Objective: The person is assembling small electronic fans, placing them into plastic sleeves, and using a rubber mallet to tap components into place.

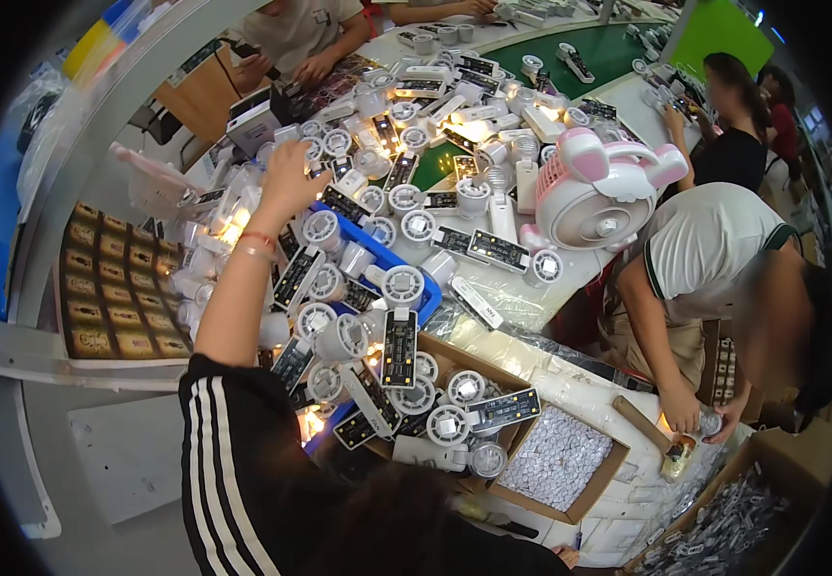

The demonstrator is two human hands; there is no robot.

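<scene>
My left hand (289, 180) reaches over the far left of a large pile of white round-headed lamp units (403, 286), with black circuit-board panels attached. Its thumb and fingers look apart among the units, and nothing clearly shows in its grasp. Several units glow warm yellow. Part of the pile lies in a blue bin (432, 300). Only a few curled fingers of my right hand (567, 555) show at the lower edge. They close around something slim and dark, too small to name. My body hides the rest of that hand.
A cardboard tray (600, 501) of small white pieces sits near a hammer (646, 422). A pink-and-white fan (594, 206) stands beyond it. At right, a co-worker (723, 259) bends over the table beside a carton of clear parts (723, 528). Patterned sheets (114, 288) lie left.
</scene>
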